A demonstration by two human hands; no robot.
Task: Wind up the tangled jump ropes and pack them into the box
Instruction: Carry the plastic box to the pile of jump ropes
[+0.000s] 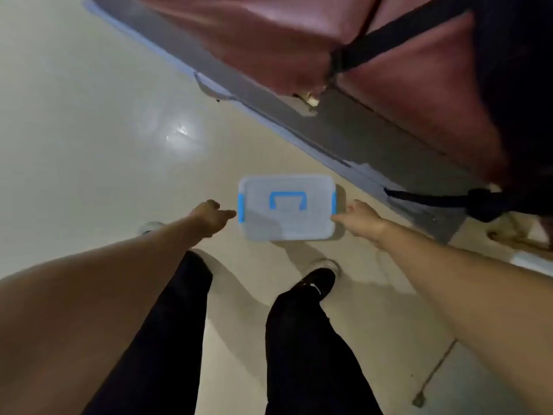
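Person is standing over the box (287,208), which is sitting lid-on on the pale floor (89,130), just ahead of the shoes at 12 o'clock. Blue carry handle is lying flat on the lid, blue side latches look closed.

Left hand (212,215) is reaching in at the box's 9 o'clock end, fingers extended, tips just beside the latch; contact unclear from blur. Right hand (359,217) is mirroring at 3 o'clock, fingers extended toward that latch, gripping nothing. Both released, neither grasping yet. Judgement: symmetric approach is aiming at either popping both latches or lifting the box by its ends.

No jump ropes showing in this view. A thin cord (437,369) is lying on the floor at 4 o'clock; can't tell what it is.

Clearance: open floor running from 8 to 11 o'clock. Grey furniture edge (299,121) with reddish fabric (269,40) above is crowding 1 to 3 o'clock, near the box's far right corner, so the right side has the tighter room.
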